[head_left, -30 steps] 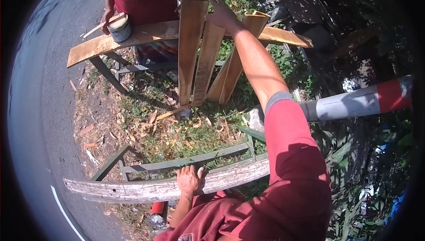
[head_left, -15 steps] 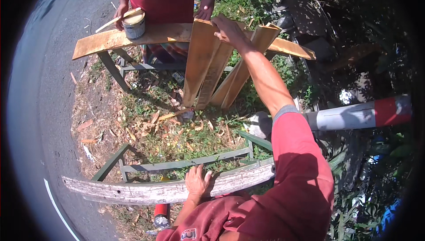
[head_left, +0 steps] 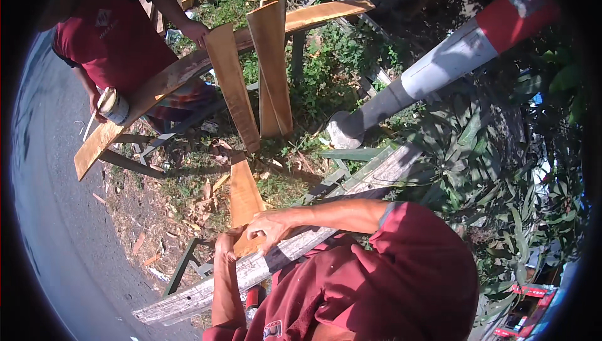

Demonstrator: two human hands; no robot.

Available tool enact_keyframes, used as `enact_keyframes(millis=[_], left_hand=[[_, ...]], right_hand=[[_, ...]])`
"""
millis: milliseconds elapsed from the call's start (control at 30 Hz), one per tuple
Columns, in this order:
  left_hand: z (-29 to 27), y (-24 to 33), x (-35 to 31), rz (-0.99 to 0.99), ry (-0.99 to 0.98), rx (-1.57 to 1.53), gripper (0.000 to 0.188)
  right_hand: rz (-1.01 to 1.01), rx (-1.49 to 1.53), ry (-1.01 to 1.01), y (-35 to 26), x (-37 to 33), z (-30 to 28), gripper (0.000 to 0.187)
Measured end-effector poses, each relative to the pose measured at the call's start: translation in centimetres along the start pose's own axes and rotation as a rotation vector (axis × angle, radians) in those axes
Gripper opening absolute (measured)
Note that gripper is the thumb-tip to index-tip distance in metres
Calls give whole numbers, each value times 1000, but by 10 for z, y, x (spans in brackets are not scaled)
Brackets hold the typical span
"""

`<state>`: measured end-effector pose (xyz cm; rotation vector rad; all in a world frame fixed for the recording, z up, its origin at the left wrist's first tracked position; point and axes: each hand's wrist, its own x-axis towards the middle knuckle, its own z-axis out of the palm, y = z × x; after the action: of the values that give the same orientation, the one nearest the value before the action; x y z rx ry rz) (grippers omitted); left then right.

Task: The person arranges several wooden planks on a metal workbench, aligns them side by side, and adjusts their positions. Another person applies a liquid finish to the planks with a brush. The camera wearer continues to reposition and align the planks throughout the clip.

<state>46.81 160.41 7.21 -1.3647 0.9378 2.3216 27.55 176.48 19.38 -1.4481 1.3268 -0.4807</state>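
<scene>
The person's right hand [head_left: 271,225] lies fingers spread over the near end of a short orange-brown plank [head_left: 243,198], pressing it from above w/ fingertips curled on its edge. Left hand [head_left: 226,245] grips the same plank's lower-left corner, thumb on top. The plank's near end rests on a weathered grey beam [head_left: 263,266] that runs diagonally across the lower frame; its far end points away over bare ground w/ wood chips and grass.

Beyond, two more planks [head_left: 251,78] lean upright against a long slanted board [head_left: 188,71] on a green metal frame, tops above the board, feet in the grass. Behind that board stands another person in a red shirt [head_left: 113,34]: one hand [head_left: 195,31] on the board's top edge, the other holding a small tin can [head_left: 115,106] w/ a stick in it. A grey, white & red pole [head_left: 451,59] slants through the right side; leafy plants fill the right edge, asphalt the left.
</scene>
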Motion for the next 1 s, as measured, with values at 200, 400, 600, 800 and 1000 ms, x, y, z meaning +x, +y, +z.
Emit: enact_keyframes(millis=[200,400,600,800,1000], left_hand=[[16,18,-105,21,147,229,43],[98,43,-303,-2,269,291,51],[65,-41,-436,-316,264,266,63],[52,-198,-454,-256,417,50,58],[56,-298,-368,90,482,-17,53]], right_hand=[[604,1399,632,141,38,1,70],[507,1794,689,117,118,59,83],[557,1643,594,50,114,130,44],[274,1637,396,13,66,151,48],[144,1369,528,9,53,117,55]])
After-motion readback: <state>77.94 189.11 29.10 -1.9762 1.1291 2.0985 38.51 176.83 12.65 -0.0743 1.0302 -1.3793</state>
